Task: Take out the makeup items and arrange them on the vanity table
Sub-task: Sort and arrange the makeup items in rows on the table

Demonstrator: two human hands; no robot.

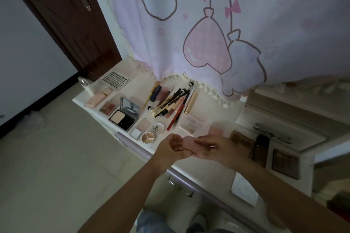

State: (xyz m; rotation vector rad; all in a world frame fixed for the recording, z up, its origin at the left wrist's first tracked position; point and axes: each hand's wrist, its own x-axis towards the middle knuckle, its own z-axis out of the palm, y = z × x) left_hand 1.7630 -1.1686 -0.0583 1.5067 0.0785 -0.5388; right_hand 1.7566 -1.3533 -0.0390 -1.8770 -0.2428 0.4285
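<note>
Pink sponge [189, 143], held between your left hand [175, 147] and right hand [212, 149], looks soft and light. Pinch its edges gently; it should squash easily.

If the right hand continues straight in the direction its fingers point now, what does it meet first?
The right hand points left, so it would meet the left hand first; both already hold the same pink item. Depth is hard to judge from this view.

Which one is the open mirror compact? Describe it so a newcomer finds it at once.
Start at the white vanity table below the pink curtain and go to its left half. Left of the heap of pencils and brushes lies the black compact. Only it has a raised mirror lid and a pale powder pan.
</note>
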